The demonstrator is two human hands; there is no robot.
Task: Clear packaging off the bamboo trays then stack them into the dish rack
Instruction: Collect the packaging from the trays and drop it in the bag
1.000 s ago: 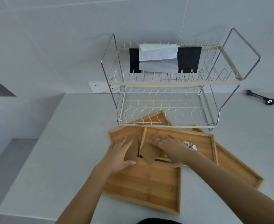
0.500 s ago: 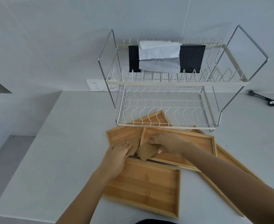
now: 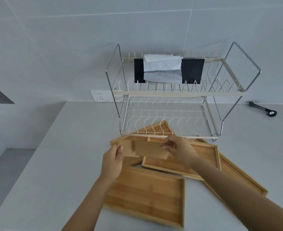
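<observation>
Several bamboo trays lie overlapping on the white counter in front of the dish rack [image 3: 179, 93]. The nearest tray [image 3: 147, 197] sits at the front, another tray [image 3: 202, 157] lies behind it, and a long tray [image 3: 237, 177] extends to the right. Brown cardboard packaging pieces [image 3: 147, 150] are lifted above the trays. My left hand [image 3: 113, 160] pinches their left end and my right hand [image 3: 179, 148] pinches the right end. The rack's lower tier holds nothing.
A black item with white and grey paper over it [image 3: 164, 70] stands in the rack's upper tier. A black tool [image 3: 262, 109] lies on the counter at the far right. A wall socket [image 3: 102, 96] is left of the rack. The counter's left edge [image 3: 37, 152] drops off.
Both hands have lifted the cardboard pieces up off the trays and spread them flat between them. The view has tilted slightly upward.
</observation>
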